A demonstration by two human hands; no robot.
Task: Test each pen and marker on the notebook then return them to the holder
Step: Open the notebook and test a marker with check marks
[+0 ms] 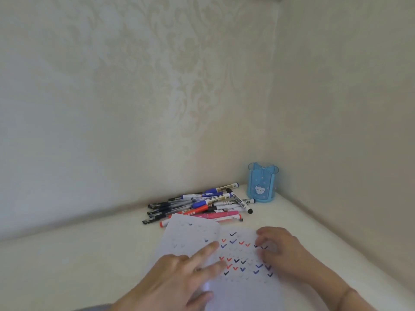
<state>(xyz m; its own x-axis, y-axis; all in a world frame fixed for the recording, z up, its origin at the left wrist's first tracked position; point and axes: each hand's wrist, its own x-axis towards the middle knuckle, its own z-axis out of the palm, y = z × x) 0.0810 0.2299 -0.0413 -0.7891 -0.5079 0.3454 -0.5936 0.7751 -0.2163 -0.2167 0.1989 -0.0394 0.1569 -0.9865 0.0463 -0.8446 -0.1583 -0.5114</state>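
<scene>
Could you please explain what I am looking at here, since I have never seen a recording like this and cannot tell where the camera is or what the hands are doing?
There is no machine: a person wears one wide-angle camera on the head, looking down at their own bare hands. The left hand lies with straight fingers on an open notebook covered in red, blue and black tick marks. The right hand rests on the page with fingers curled; it seems to hold nothing. Behind the notebook, a pile of pens and markers lies on the white surface. A blue holder stands in the corner, apparently empty.
</scene>
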